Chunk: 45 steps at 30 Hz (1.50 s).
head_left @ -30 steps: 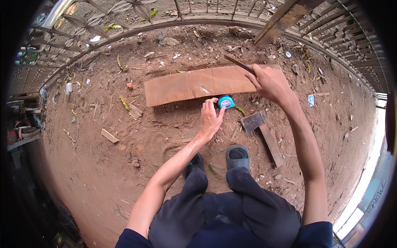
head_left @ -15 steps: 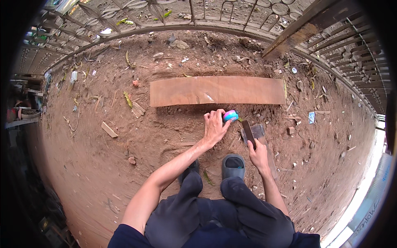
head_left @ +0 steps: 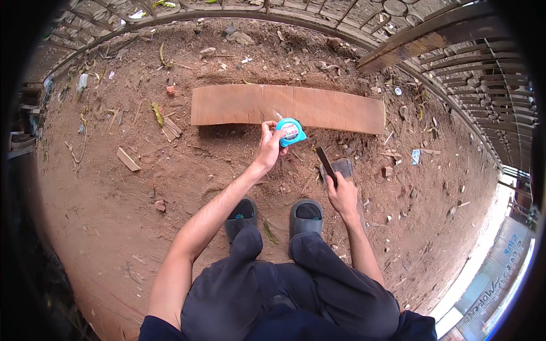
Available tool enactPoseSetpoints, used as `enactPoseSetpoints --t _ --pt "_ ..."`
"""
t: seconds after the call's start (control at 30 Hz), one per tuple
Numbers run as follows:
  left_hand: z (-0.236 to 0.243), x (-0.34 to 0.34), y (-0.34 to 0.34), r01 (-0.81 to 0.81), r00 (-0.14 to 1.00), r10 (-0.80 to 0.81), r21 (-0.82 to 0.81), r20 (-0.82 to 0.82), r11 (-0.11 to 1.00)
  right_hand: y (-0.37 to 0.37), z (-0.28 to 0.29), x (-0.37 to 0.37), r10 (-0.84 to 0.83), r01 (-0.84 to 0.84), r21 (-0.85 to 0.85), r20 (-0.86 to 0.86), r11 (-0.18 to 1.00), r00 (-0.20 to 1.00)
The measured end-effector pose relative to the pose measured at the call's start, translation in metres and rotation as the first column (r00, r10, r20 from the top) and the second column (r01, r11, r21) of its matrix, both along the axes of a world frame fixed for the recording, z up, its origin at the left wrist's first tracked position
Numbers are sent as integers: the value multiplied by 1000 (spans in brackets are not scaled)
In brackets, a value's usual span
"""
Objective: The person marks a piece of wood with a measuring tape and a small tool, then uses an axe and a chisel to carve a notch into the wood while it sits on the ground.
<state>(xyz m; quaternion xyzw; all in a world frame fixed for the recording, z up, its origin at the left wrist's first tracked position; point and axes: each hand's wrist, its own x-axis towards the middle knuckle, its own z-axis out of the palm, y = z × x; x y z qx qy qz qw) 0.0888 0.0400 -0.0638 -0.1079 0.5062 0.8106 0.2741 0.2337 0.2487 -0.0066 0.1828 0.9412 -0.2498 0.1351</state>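
My left hand (head_left: 269, 149) is closed around a turquoise tape measure (head_left: 291, 133), its labelled face turned up. The tape measure is over the front edge of a reddish-brown wooden plank (head_left: 341, 111), partly covering that edge in view. Lower and to the right, my right hand (head_left: 343, 199) grips a narrow dark brown flat bar (head_left: 325, 161), which slants up to the left; I cannot tell if it is wood or metal. Behind the bar, a greyish, see-through flat piece (head_left: 344, 167) shows on the dirt.
Wood scraps (head_left: 128, 159), stones (head_left: 160, 205) and leaves litter the dirt ground. A metal railing (head_left: 318, 21) curves along the far side, with a brown beam (head_left: 424, 42) at far right. My feet in grey slides (head_left: 306, 219) are near the plank. Corrugated sheeting (head_left: 500, 267) stands at lower right.
My left hand has drawn the tape measure left, away from the dark bar, and turned its face upward. My right hand keeps the bar in a similar pose. The whole view has shifted slightly.
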Motion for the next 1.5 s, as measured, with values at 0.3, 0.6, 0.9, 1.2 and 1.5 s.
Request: enactPoseSetpoints --t 0.3,0.6,0.9,1.2,1.5 --pt "-13 14 10 117 992 -119 42 35 992 -2 -22 28 216 -216 -5 6 976 976" --pt "-12 21 20 183 982 -184 10 41 983 -38 -47 29 346 -360 -17 -240 933 907" --pt "25 -13 -12 169 984 -176 -152 -34 974 -33 -58 28 485 -476 98 -238 874 841" --pt "13 -63 -156 -604 797 487 -448 -357 659 -25 -60 31 478 -474 76 -233 877 847" --pt "-76 -37 -248 -745 650 654 -497 -388 445 -27 -46 26 357 -365 52 -381 929 853"
